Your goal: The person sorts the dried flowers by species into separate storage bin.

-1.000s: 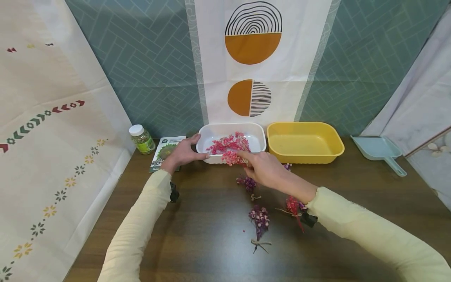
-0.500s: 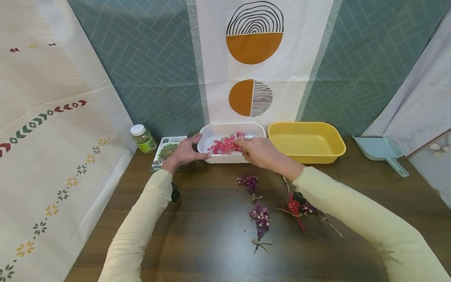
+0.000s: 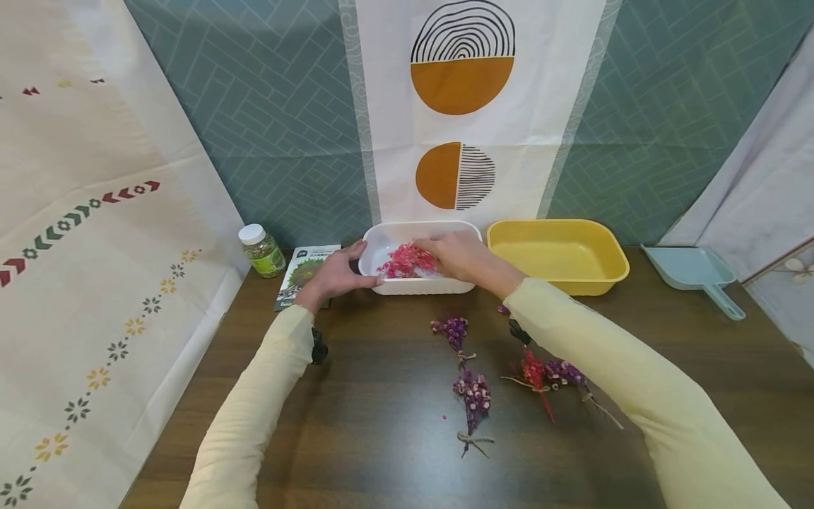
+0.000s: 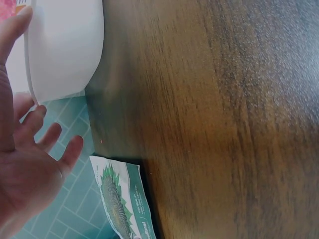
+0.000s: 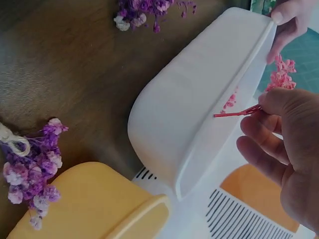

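Note:
A white plastic tub (image 3: 421, 287) stands against the back wall, holding pink dried flowers (image 3: 400, 261). My left hand (image 3: 335, 274) grips the tub's left end, thumb on the front rim and fingers around the far corner. My right hand (image 3: 467, 256) is over the right part of the tub. In the right wrist view it pinches the red stem (image 5: 232, 114) of a pink dried flower sprig between thumb and forefinger; the sprig's pink blossoms (image 5: 282, 74) are partly behind the hand.
Purple dried flower bunches (image 3: 472, 396) tied with twine and a red bunch (image 3: 533, 369) lie on the dark wooden table (image 3: 356, 424). A yellow tub (image 3: 559, 287) and a pale blue dustpan (image 3: 689, 268) are at right. A lidded jar (image 3: 263, 254) and a seed packet (image 3: 299, 276) are at left.
My right hand has carried the pink sprig from the tub's front edge up and over into the tub, ending farther back. The left hand has stayed on the tub's left end.

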A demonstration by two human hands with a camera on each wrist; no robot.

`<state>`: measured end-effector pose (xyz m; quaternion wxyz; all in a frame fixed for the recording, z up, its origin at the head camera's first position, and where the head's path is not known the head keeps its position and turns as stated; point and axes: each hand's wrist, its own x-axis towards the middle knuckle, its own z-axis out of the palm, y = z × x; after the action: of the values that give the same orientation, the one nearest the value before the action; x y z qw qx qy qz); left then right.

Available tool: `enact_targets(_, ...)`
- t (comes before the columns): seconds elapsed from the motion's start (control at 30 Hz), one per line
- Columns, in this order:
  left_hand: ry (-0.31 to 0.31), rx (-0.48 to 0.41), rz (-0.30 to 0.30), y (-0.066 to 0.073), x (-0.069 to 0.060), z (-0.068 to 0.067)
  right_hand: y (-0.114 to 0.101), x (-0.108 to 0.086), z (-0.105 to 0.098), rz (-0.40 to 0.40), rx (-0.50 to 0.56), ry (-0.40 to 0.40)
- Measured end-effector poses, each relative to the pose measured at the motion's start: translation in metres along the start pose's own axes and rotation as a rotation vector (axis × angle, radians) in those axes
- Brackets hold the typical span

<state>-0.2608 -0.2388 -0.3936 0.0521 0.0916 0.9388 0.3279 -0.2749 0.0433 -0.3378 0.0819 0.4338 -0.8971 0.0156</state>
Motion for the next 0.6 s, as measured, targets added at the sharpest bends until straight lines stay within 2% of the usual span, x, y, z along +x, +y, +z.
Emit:
enact_targets(0.17, 0.002, 0.002, 0.005, 0.000, -0.001, 0.000, 0.002, 0.009, 0.005, 0.038, 0.023, -0.061)
enact_targets(0.6, 0.006, 0.002, 0.009, 0.000, 0.000, 0.000, 0.001, 0.024, 0.022, 0.058, 0.045, -0.098)
